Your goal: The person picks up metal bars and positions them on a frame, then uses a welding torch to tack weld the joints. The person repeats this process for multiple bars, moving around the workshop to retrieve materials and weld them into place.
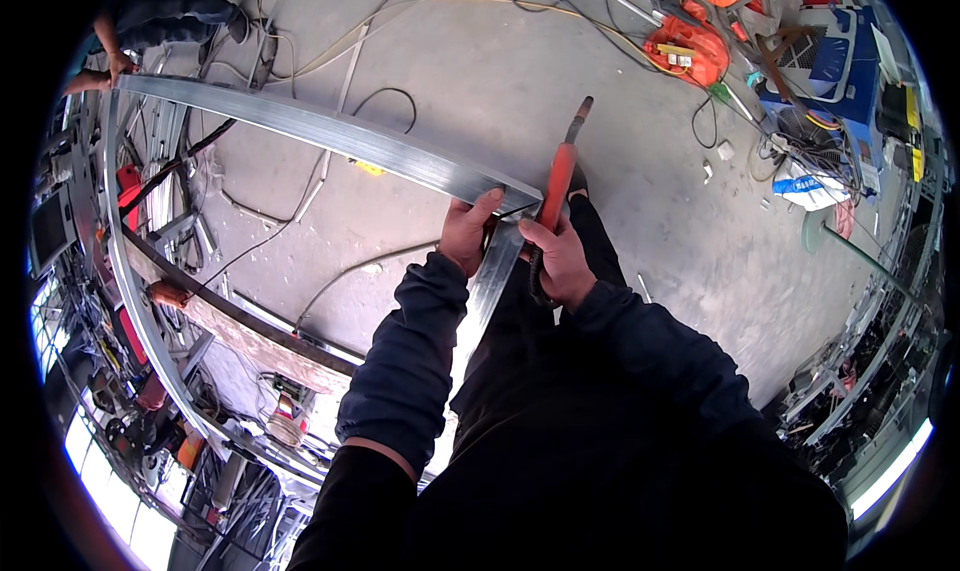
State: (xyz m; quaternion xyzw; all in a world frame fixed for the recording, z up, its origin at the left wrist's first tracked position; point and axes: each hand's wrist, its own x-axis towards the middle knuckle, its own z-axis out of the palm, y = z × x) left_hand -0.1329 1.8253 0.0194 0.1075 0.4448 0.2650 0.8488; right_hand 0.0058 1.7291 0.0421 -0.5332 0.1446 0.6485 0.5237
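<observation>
A rectangular frame of silver metal profile (300,123) stretches from the far left to a corner in front of me. My left hand (466,233) is closed around the frame near this corner, its thumb on top of the profile. In my right hand (566,261) is an orange welding torch (558,183), its dark nozzle pointing up and away from me. The torch's black cable hangs below the hand. My right thumb lies close to the frame's corner; I cannot tell whether it touches it.
At the far left, another person's hand (120,66) is at the frame's other corner. A wooden beam (250,336) lies under the frame. Cables and hoses cross the concrete floor (690,221). A blue machine (835,66) and an orange bag (700,53) stand at the far right.
</observation>
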